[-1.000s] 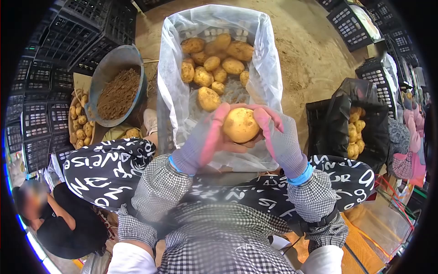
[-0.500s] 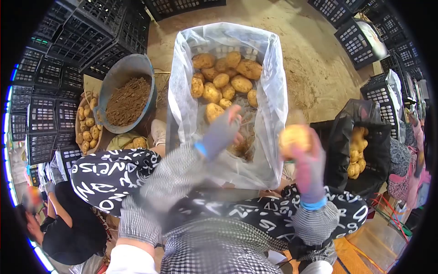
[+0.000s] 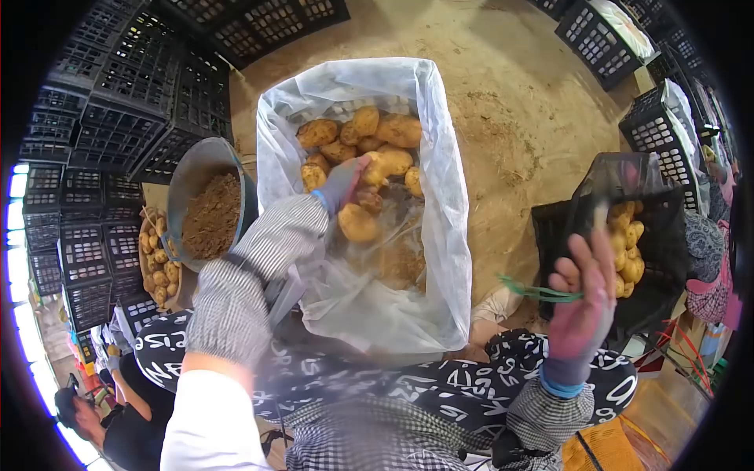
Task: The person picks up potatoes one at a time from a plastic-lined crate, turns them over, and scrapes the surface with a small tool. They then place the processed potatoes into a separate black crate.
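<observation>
In the head view, my left hand (image 3: pixel 342 187), in a grey and pink glove, reaches into a crate lined with white sheeting (image 3: pixel 445 204). Its fingers are closed on a pale potato (image 3: pixel 388 164) among several others. A separate potato (image 3: pixel 358 224) lies just below that hand. My right hand (image 3: pixel 583 302) is raised to the right, its bare fingertips apart and nothing in the grasp. A green string (image 3: pixel 542 291) shows beside it. Just beyond is a black-lined crate (image 3: pixel 664 259) with several potatoes (image 3: pixel 626 247) in it. Something thin and blurred shows above the right fingers.
A tub (image 3: pixel 245 206) of soil stands left of the lined crate, with a basket of potatoes (image 3: pixel 161 271) beyond it. Stacked black crates (image 3: pixel 141 71) line the left side; more crates (image 3: pixel 601 43) stand at upper right. Another person (image 3: pixel 133 416) is at lower left.
My right hand has moved right and downward, and the potato it held is gone from it. My left hand has closed on a potato in the lined crate. The camera view has shifted.
</observation>
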The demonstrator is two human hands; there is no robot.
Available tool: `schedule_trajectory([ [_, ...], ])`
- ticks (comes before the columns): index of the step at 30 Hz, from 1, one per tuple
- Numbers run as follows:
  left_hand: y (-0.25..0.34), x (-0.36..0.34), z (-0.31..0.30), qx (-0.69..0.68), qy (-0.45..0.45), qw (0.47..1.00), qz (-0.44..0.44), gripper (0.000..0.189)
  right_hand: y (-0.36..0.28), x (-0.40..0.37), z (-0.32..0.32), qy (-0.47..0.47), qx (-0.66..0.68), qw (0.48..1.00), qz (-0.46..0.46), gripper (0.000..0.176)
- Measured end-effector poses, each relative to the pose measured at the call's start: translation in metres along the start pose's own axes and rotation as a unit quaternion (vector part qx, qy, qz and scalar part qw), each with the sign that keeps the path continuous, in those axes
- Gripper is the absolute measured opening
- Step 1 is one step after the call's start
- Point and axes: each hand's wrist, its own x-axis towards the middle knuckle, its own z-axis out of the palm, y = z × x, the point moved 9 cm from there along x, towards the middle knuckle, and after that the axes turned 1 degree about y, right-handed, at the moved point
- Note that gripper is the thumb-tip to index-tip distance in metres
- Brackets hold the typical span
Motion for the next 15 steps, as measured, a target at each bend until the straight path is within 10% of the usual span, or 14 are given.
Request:
schedule_trajectory([
  [4,0.031,-0.142,0.082,-0.059,-0.194,0.978,0.041,0.050,0.024,-0.015,0.068,-0.095,-0.156,0.983,0.008,0.045],
  [11,0.008,-0.269,0.107,0.050,-0.160,0.981,0.100,0.059,0.068,-0.071,0.160,-0.364,-0.304,0.867,-0.153,0.078],
  [15,-0.009,-0.293,0.105,0.105,-0.089,0.969,0.204,0.080,0.068,-0.090,0.170,-0.366,-0.326,0.857,-0.160,0.082],
])
